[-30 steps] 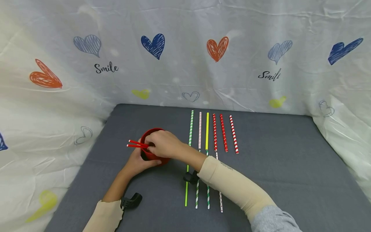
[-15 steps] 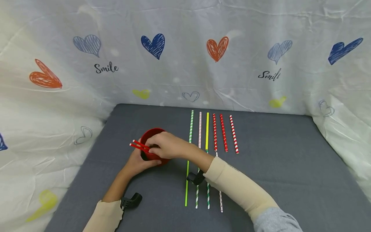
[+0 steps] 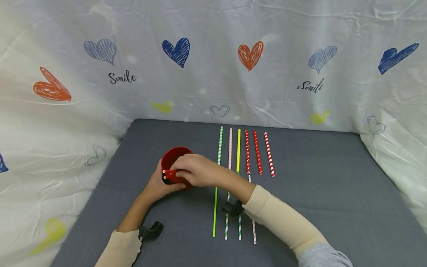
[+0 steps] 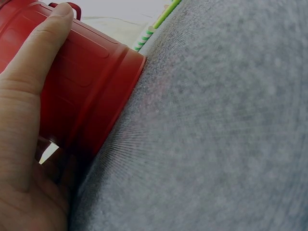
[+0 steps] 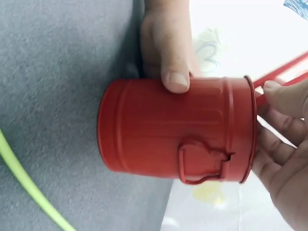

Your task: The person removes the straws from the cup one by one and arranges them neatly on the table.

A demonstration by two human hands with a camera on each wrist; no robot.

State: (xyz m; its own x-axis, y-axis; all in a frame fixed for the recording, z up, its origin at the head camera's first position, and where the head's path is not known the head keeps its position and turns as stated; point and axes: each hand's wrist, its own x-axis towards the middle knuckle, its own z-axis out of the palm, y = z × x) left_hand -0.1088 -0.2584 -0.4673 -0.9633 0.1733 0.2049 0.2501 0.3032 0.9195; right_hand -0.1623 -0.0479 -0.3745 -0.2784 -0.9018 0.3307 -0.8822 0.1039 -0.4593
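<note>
A red metal pail [image 3: 175,152] with a small side handle stands upright on the grey cloth. My left hand [image 3: 160,184] grips its side, fingers round the back and thumb [image 4: 43,50] along the near wall. Over the pail's mouth, my right hand [image 3: 198,170] pinches two red straws [image 3: 171,171] between thumb and fingers. Their pale ends point up toward the head camera and to the left. In the right wrist view the red straws [image 5: 284,70] slant at the pail's rim, beside the right thumb [image 5: 284,97]. The pail's inside is mostly hidden by the right hand.
Right of the pail, patterned straws lie in two rows. The back row includes a yellow straw [image 3: 238,148] and a red-and-white striped straw [image 3: 269,154]. A lime green straw [image 3: 214,218] lies in front, partly under the right arm. A white curtain with hearts [image 3: 213,74] hangs behind.
My right hand has shifted slightly right and tipped the red straws from lying leftward past the rim to a steeper angle over the pail. The left hand and pail have stayed put.
</note>
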